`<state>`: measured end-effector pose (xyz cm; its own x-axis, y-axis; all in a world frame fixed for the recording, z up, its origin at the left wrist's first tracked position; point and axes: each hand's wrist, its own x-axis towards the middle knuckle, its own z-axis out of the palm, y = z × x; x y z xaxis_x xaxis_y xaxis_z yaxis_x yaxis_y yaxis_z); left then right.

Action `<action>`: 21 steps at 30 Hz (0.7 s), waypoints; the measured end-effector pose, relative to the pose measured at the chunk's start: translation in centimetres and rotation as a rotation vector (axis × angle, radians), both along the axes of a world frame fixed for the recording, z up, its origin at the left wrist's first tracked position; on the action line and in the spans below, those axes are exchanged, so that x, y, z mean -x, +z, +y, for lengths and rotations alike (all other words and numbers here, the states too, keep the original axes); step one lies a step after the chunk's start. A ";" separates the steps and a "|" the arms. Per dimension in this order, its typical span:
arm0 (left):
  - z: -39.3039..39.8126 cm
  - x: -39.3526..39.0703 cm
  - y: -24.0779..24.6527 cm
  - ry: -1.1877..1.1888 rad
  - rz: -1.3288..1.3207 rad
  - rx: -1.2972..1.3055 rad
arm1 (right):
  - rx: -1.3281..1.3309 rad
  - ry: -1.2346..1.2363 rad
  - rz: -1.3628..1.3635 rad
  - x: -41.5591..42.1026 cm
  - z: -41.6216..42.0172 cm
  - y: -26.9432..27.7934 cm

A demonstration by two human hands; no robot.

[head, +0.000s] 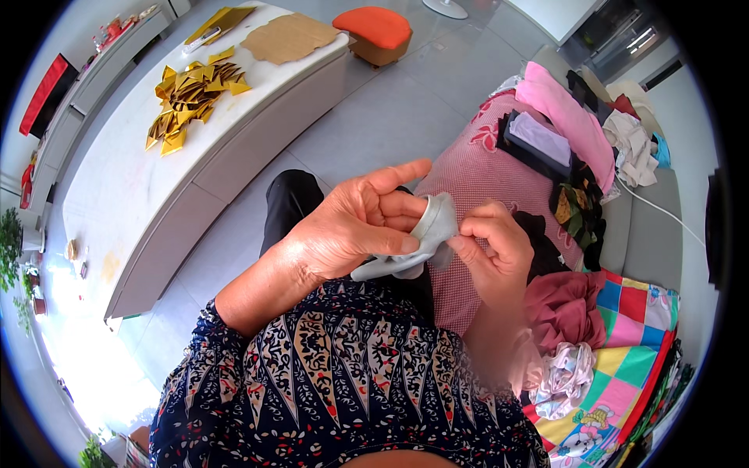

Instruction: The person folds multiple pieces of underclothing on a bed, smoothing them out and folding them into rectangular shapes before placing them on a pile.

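Observation:
A small pale grey cloth item (436,225), perhaps a sock, is held between both hands above the lap. My left hand (366,219) has some fingers inside its opening, with the thumb pressing on the outside and the index finger stretched out. At the cloth's right edge, my right hand (494,243) pinches the fabric between thumb and fingers. Part of the cloth hangs below my left hand. A pink patterned sofa cover (456,175) lies beyond and beneath the hands.
Folded dark and lilac clothes (538,137), a pink garment (570,117) and a dusty-red cloth (564,310) lie on the sofa to the right. Gold folded papers (196,93) and brown cardboard (289,38) rest on the white table (146,193). An orange-topped stool (374,29) stands beyond.

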<state>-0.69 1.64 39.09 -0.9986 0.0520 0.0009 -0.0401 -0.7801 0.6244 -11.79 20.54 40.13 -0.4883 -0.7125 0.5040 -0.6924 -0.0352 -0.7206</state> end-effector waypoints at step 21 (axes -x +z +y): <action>0.3 0.2 -0.4 0.029 -0.011 0.147 | 0.240 0.050 -0.359 -0.6 0.2 -0.5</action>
<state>-0.87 1.96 38.65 -0.9996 0.0216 -0.0160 -0.0265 -0.6811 0.7317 -11.24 20.73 39.66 -0.6310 -0.6228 0.4627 -0.3924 -0.2583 -0.8828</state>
